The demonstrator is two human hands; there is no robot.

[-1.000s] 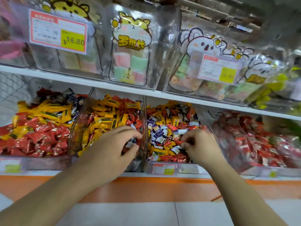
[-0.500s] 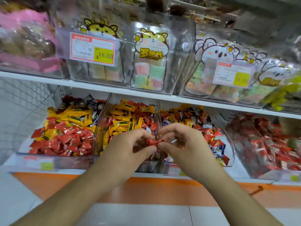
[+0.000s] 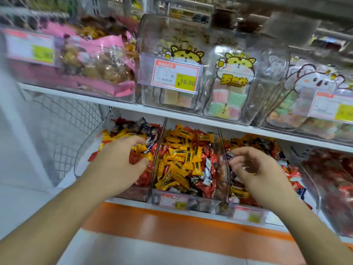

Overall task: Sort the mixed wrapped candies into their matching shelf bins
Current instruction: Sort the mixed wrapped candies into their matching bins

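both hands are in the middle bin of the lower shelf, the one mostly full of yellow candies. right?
No. The head view shows the left hand in the left bin and the right hand in the bin right of the middle one. The middle bin, mostly yellow candies, has no hand in it.

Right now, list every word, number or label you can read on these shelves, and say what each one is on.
"16.80" after a ¥ sign: yellow patch of the price tag on the upper clear bin.
"罗班长": yellow lettering on the cartoon-cat candy bag.
Small print on that price tag: too small to read.
Lower bin tag: digits on its yellow patch too blurred to read.
Left upper tag, right upper tag, lower right tag: blurred, unreadable.
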